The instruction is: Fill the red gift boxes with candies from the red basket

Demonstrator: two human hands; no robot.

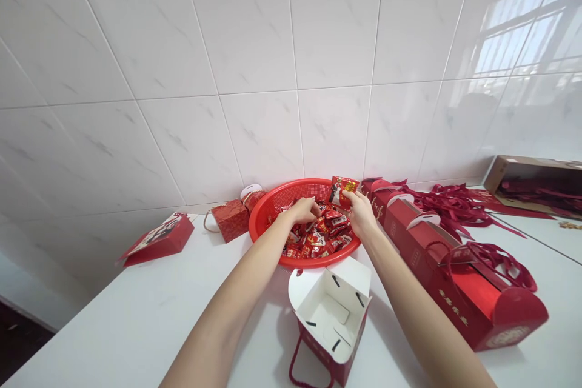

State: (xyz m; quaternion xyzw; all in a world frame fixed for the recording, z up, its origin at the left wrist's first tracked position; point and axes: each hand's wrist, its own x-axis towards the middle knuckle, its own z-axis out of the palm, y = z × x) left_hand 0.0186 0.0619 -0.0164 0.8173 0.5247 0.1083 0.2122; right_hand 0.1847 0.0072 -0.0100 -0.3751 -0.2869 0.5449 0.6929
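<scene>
A red plastic basket [260, 209] against the wall holds many small red-wrapped candies [318, 239]. My left hand [304, 211] is down among them with its fingers curled; what is in its grip, if anything, is hidden. Over the basket's right side, my right hand [359, 209] grips a larger red packet [342, 190] with gold print, pinched at its lower right corner. In front of the basket, between my forearms, stands an open gift box [331, 309], dark red outside and white inside, with flaps spread and a red rope handle hanging at its front. No candy shows inside it.
On the right stands a row of closed red gift boxes [454, 291], with dark red ribbons [448, 209] behind. A cardboard box [500, 173] sits at the far right. Left of the basket are a small red patterned box [231, 220] and a red folded card item [166, 239].
</scene>
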